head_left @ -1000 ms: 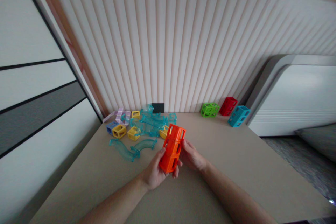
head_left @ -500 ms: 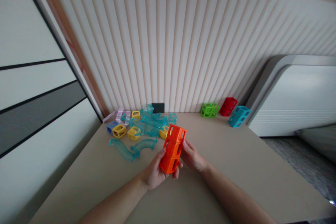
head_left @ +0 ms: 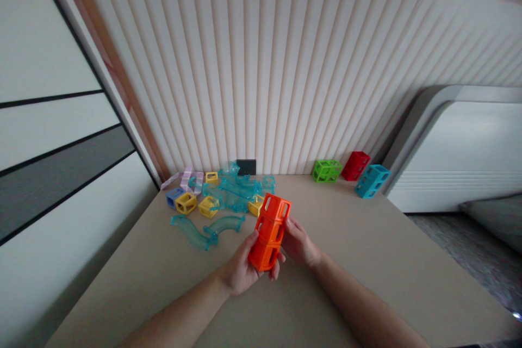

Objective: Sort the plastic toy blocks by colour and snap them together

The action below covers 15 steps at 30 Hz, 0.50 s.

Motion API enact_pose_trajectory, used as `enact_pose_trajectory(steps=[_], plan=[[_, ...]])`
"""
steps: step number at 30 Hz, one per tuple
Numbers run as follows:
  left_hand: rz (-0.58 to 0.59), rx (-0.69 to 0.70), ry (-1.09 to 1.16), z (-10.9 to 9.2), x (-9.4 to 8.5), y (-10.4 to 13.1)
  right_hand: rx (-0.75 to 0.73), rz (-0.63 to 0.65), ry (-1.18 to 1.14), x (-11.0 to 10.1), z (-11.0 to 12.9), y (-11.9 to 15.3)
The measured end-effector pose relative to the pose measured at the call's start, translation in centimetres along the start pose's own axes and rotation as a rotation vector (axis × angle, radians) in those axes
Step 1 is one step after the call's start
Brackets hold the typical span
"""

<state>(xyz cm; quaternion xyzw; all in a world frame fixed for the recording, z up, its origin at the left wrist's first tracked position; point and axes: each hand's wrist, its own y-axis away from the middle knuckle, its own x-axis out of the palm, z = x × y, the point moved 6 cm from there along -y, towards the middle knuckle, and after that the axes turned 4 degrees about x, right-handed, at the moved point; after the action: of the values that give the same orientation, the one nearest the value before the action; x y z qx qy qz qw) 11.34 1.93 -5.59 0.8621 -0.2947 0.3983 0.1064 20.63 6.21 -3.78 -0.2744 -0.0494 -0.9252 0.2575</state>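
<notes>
At the frame's lower centre, the left hand (head_left: 241,267) is closed around a tilted orange block tower (head_left: 270,232), whose right side the right hand (head_left: 299,242) touches. Farther, left of centre, lie teal track pieces (head_left: 190,230); at right, a red block (head_left: 354,167).

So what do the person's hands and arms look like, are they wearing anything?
The left hand and right hand are bare: no gloves. The left forearm and right forearm show no sleeve, watch or bracelet. I see no rings, but some fingers are partly hidden.
</notes>
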Motion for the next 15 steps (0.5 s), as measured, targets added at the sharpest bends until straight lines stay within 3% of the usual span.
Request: enact_pose_trajectory(steps=[10, 15], plan=[[-0.022, 0.013, -0.041, -0.2, 0.3, 0.1, -0.005, -0.003, 0.055, 0.2, -0.2, 0.2], [-0.191, 0.167, -0.233, -1.0, -0.8, -0.4, -0.050, -0.100, 0.122, -0.9, -0.7, -0.6]])
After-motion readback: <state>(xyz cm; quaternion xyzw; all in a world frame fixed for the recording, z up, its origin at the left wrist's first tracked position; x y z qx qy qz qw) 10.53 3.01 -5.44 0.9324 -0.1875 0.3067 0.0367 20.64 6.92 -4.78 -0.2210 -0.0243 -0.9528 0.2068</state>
